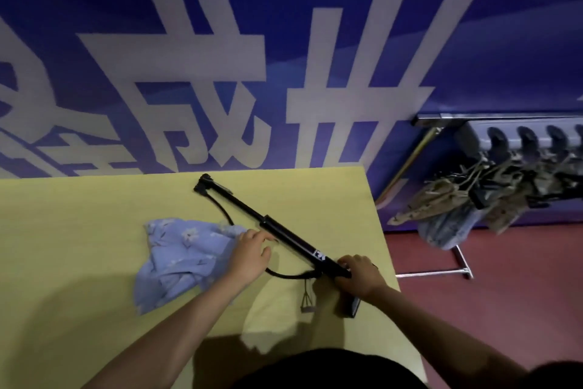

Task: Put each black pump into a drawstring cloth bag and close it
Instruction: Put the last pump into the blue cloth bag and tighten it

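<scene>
While both forearms reach in from the bottom of the view, the black pump [290, 235] lies slantwise on the yellow bench [79, 215], its handle end toward the far edge and its base end near the right side. The right hand [358, 275] sits over the base end, wrist bent and fingers curled down round the barrel, gripping it; the knuckles face up and the thumb is hidden beneath. A dark flat piece [351, 306] pokes out under that hand at the bench edge, though what it is cannot be told.

The left hand [250, 254] rests just beside the middle of the barrel, palm down, fingers stretched loosely forward with their tips touching or nearly touching the pump; it grasps nothing that can be seen. Its heel lies on the right edge of the blue flowered cloth bag [186, 257], which is crumpled flat on the bench left of the pump. The thin black hose [285, 275] loops from the base end toward the left wrist and shows again near the handle end, curving behind the bag.

Behind the bench hangs a blue banner [284, 57] with large white characters. On the red floor [504, 309] to the right stands a metal rack [504, 167] holding hangers.
</scene>
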